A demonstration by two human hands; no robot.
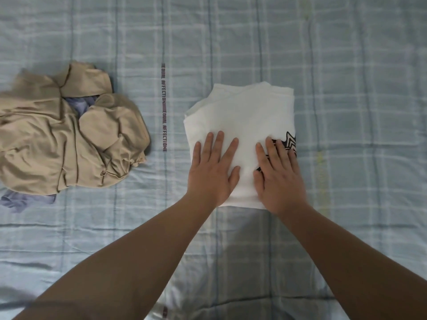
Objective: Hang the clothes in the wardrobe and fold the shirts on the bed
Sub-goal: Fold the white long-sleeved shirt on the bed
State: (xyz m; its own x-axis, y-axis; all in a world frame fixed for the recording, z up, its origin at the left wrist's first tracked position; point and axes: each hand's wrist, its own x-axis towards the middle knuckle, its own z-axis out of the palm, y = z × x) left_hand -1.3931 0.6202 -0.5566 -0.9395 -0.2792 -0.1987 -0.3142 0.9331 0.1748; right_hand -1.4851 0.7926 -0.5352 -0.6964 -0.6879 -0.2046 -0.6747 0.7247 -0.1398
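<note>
We are pressing both palms flat on the folded white shirt (245, 112), which is lying on the bed (346, 65) a little right of the middle of our view. Our left hand (213, 172) is resting on the shirt's near left part, its fingers (218, 144) straight, spread and pointing away from us, the thumb angling toward the right. Our right hand (279, 179) is lying just beside it on the near right part, its fingers (272, 148) also straight and slightly apart, covering part of a black star print (291, 140) that is showing at the shirt's right edge. Neither hand is gripping anything; both are lying open on the cloth, with a narrow strip of white showing between the two thumbs. The far half of the shirt is reaching out beyond our fingertips, and its near edge is sitting right by our wrists.

Well apart to the left, a crumpled beige garment (69, 135) is sitting in a heap on the same bed, with a purple-blue garment (20, 200) peeking out beneath its near edge and through a gap in its top. Between the heap and the shirt, a line of dark printed lettering (163, 107) is running along the bed's cover.
</note>
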